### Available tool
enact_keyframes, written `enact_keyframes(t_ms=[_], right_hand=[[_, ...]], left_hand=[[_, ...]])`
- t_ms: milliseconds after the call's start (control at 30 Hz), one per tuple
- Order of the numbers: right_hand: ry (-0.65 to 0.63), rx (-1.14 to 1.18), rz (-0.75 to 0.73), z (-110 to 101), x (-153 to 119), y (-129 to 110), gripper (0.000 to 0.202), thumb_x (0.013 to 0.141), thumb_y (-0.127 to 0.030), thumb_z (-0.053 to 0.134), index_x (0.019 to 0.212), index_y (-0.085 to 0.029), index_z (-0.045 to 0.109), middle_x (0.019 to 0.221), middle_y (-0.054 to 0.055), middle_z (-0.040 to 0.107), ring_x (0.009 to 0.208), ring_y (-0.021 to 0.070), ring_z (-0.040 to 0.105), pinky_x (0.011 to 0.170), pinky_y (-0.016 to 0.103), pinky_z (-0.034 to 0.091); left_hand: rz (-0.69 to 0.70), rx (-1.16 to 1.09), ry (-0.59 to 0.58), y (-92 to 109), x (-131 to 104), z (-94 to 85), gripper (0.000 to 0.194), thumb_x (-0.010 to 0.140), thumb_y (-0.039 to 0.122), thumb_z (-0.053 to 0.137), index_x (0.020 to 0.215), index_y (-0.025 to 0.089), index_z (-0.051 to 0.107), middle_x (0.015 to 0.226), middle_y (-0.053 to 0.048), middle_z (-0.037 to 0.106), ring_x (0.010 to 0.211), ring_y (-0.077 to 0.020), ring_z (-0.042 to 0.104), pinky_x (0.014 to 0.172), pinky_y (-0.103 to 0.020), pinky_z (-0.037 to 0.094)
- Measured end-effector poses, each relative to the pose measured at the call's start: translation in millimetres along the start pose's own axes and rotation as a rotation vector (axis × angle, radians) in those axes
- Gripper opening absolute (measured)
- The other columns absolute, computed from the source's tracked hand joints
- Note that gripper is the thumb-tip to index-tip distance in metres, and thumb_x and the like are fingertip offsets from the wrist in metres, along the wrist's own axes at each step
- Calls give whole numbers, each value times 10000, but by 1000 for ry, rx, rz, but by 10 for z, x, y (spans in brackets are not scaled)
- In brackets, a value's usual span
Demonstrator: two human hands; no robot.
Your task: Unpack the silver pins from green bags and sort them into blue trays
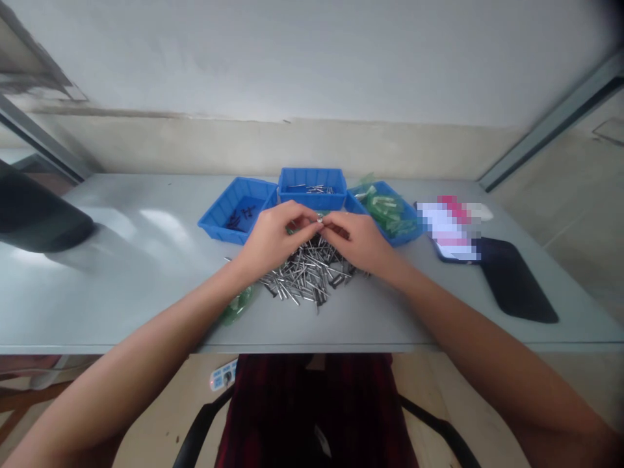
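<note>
My left hand (280,235) and my right hand (361,242) meet over the middle of the table, fingertips pinched together. Between them is a small shiny metal piece (320,219), too small to name exactly. Under and in front of the hands lies a loose pile of thin silver metal pins (305,276), with some dark screw-like pieces mixed in. Behind the hands stand three blue bins. Small dark pieces lie in the left bin (214,220), silver pins in the middle bin (312,177), and filled green plastic bags (387,209) in the right bin (407,239).
A phone (448,231) with a blurred screen lies to the right, beside a black flat object (519,279). A dark cylinder (39,208) is at the far left. Green plastic (237,307) lies near my left forearm. A wall (312,146) closes off the table's back.
</note>
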State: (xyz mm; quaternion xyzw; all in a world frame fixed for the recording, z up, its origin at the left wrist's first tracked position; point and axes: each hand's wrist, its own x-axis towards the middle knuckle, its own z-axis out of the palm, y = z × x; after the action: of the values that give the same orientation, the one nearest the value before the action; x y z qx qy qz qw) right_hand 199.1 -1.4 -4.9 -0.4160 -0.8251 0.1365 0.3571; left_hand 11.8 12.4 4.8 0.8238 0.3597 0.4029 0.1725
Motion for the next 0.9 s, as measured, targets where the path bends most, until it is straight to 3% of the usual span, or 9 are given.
enact_keyframes(t_ms=[300, 433, 567, 700, 900], right_hand=[[-58, -95, -43, 1, -18, -20, 221, 907, -210, 479, 688, -184, 497, 634, -27, 504, 578, 104, 436, 575, 250, 316], [-19, -73, -27, -6, -26, -8, 122, 902, -250, 502, 871, -180, 597, 683, -17, 571, 610, 111, 508, 586, 244, 368], [73, -25, -56, -36, -44, -36, 227, 889, -232, 515, 1097, -181, 589, 750, -8, 637, 627, 109, 566, 633, 240, 443], [84, -59, -144, -80, -60, -67, 259, 885, -206, 491, 1119, -186, 598, 776, 4, 662, 654, 117, 591, 668, 252, 469], [0, -133, -194, -52, -67, -31, 257, 893, -199, 470, 1098, -205, 625, 907, 33, 707, 754, 148, 620, 707, 283, 472]], left_hand=[[-16, -45, -39, 6, -13, 6, 127, 845, 275, 636, 912, 181, 690, 815, -15, 671, 708, -110, 611, 663, -226, 508], [-27, -39, -12, -5, -4, -1, 109, 833, 270, 644, 871, 174, 681, 793, -14, 664, 703, -110, 606, 664, -230, 502], [-51, -1, -2, -25, 2, -6, 76, 827, 242, 636, 839, 176, 671, 781, -15, 659, 712, -113, 603, 670, -236, 495], [-49, 33, -24, -57, -5, 8, 77, 826, 243, 625, 835, 182, 670, 795, -17, 656, 727, -120, 603, 673, -247, 486], [-43, 89, -75, -51, -5, 7, 65, 810, 187, 604, 816, 190, 669, 834, -25, 665, 781, -139, 605, 730, -275, 489]])
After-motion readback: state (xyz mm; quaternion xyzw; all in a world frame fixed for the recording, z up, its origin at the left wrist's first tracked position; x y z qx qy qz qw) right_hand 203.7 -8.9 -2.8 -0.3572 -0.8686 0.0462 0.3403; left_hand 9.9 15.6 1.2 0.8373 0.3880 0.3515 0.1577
